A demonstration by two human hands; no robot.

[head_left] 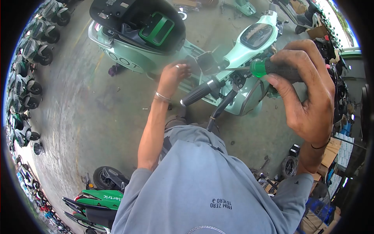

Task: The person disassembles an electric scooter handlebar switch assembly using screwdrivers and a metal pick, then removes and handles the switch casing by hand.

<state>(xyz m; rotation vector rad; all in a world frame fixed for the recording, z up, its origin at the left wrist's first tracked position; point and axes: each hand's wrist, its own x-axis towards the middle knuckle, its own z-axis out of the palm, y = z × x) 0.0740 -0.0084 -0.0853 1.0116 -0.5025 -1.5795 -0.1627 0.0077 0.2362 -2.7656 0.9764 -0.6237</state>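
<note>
My right hand (311, 85) is wrapped round the black and green handle of a screwdriver (258, 68). Its thin shaft points left, over the handlebar area of a mint-green scooter (238, 46). My left hand (176, 78), with a ring and a bracelet, has its fingers curled beside a blurred dark square part (206, 63); whether it grips anything is too unclear to tell. Below and between the hands is the scooter's black handlebar grip (200, 93). The dark display (256, 36) faces up on the front cover. The black seat (136, 23) lies behind my left hand.
Rows of parked scooters (35, 52) line the left side. A green and black vehicle body (101, 199) and a loose wheel (110, 177) are at the lower left. Another wheel (289, 167), cardboard (331, 151) and assorted parts lie at the lower right.
</note>
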